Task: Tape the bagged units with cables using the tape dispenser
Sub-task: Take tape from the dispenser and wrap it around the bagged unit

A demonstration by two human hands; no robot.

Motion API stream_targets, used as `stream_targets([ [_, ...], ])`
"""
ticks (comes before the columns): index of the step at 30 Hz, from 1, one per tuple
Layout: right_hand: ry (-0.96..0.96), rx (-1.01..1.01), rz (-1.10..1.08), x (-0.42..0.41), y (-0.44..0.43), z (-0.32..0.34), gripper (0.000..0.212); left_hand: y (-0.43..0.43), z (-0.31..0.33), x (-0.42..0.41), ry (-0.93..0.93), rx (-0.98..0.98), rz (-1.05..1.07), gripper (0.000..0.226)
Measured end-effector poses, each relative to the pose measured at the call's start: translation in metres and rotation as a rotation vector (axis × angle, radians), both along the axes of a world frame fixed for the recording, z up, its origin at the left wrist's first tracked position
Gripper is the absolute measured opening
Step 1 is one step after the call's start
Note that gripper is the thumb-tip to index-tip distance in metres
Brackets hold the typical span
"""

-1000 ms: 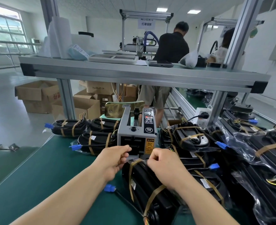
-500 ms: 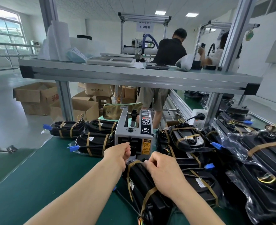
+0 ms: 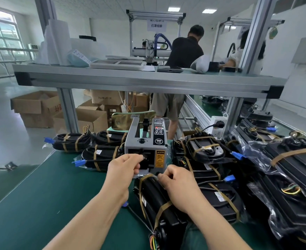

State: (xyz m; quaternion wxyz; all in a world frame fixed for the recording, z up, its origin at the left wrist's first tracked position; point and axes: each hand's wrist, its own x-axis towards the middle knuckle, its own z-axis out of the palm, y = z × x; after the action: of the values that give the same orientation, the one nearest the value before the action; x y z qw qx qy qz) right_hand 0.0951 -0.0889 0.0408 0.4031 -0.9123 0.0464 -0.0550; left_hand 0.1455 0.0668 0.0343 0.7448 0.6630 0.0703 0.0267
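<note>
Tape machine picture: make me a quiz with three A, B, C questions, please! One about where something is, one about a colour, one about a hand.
1. Where does the tape dispenser stand?
A. On the top shelf. B. On the floor. C. On the green table, just behind the bagged unit under the hands.
2. What colour is the cable plug left of the dispenser?
A. Blue. B. Red. C. Yellow.
3. How is the left hand?
A. Flat on the table. B. Fingers curled at the dispenser's front slot. C. Lifting a box.

Answers: 1 C, it sits on the mat past the unit. 2 A, the plug shows bright blue. 3 B, its knuckles bend at the slot.
</note>
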Motion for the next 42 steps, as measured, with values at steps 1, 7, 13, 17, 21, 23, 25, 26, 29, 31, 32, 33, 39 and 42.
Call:
stream_targets([
  [1,0.007,0.023,0.000,0.000,0.001,0.000,0.030,0.003,0.002,-0.009,-0.026,0.054,-0.064,0.020],
  [7,0.003,0.131,0.013,-0.002,0.008,-0.001,0.023,0.010,0.006,-0.038,-0.012,0.236,-0.230,0.020],
  [13,0.021,0.139,0.024,-0.006,0.013,0.001,0.019,0.011,0.005,-0.040,-0.002,0.303,-0.210,0.018],
  [17,0.013,0.110,0.024,-0.007,0.014,0.002,0.020,0.011,0.006,-0.039,-0.020,0.349,-0.207,0.020],
  [21,0.009,0.107,0.031,-0.007,0.015,0.002,0.022,0.012,0.006,-0.039,0.014,0.341,-0.235,0.021],
  [23,0.005,0.109,0.035,-0.007,0.015,0.002,0.022,0.013,0.009,-0.040,0.035,0.290,-0.261,0.019],
  [25,0.001,0.112,0.038,-0.007,0.015,0.002,0.022,0.013,0.012,-0.042,0.052,0.238,-0.279,0.030],
  [26,0.001,0.113,0.038,-0.007,0.015,0.002,0.022,0.013,0.013,-0.042,0.060,0.225,-0.286,0.036],
  [29,0.009,0.122,0.031,-0.007,0.015,0.002,0.023,0.014,0.013,-0.042,0.057,0.251,-0.291,0.039],
  [31,0.011,0.122,0.030,-0.008,0.016,0.002,0.024,0.014,0.011,-0.041,0.048,0.274,-0.281,0.041],
  [32,0.012,0.124,0.029,-0.008,0.016,0.002,0.024,0.015,0.010,-0.041,0.043,0.285,-0.274,0.038],
  [33,0.013,0.125,0.028,-0.009,0.016,0.002,0.023,0.015,0.009,-0.040,0.035,0.294,-0.265,0.033],
  [39,-0.002,0.116,0.031,-0.009,0.016,0.002,0.023,0.016,0.000,-0.036,-0.019,0.380,-0.224,0.022],
  [42,-0.007,0.106,0.032,-0.009,0.016,0.002,0.023,0.018,-0.004,-0.035,-0.031,0.407,-0.217,0.023],
])
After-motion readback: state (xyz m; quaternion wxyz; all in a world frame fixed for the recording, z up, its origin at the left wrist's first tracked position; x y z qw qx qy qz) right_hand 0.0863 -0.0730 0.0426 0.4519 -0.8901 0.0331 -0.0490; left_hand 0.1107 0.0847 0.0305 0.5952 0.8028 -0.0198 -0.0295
